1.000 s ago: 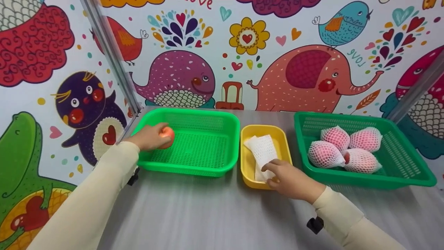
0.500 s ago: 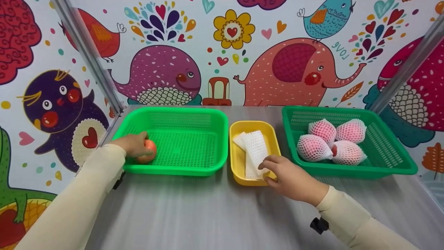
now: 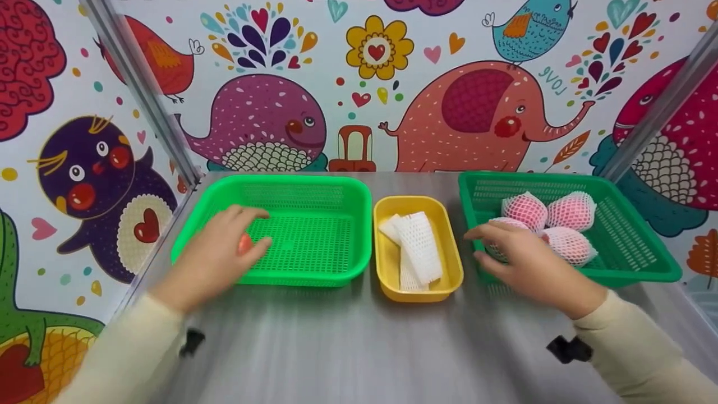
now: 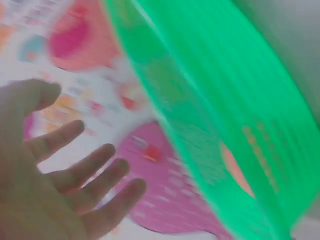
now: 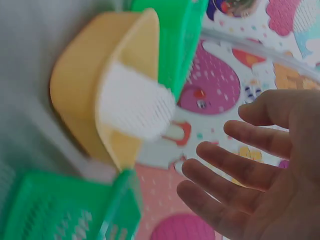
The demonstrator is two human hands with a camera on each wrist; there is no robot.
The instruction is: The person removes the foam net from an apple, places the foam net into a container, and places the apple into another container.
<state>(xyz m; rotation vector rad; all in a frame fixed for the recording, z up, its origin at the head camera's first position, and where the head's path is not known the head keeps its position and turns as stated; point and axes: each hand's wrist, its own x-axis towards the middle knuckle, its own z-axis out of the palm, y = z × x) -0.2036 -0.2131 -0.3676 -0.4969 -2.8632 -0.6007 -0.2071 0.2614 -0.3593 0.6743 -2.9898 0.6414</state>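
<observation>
My left hand [image 3: 216, 252] is raised over the near left side of the bright green basket [image 3: 359, 264], fingers spread and holding nothing. Partly hidden behind it is a round, red-orange fruit [image 3: 245, 244], which also shows over the basket rim in the left wrist view. My right hand [image 3: 524, 264], its fingers loosely extended, hovers at the left rim of the dark green basket [image 3: 634, 275]. Several round pink fruits [image 3: 571, 210] in white foam nets lie in that basket, one largely covered by the hand. White foam net sleeves [image 3: 420, 247] lie in the yellow bin [image 3: 387, 280].
The yellow bin stands between the two baskets on a grey tabletop [image 3: 359, 342]. A wall with cartoon animals [image 3: 269, 118] rises behind them and another closes off the left side. Metal posts [image 3: 140, 90] stand at the back corners.
My left hand has let go of the red-orange fruit at the left of the bright green basket and lifted toward me. My right hand has moved from the yellow bin rightward to the dark green basket.
</observation>
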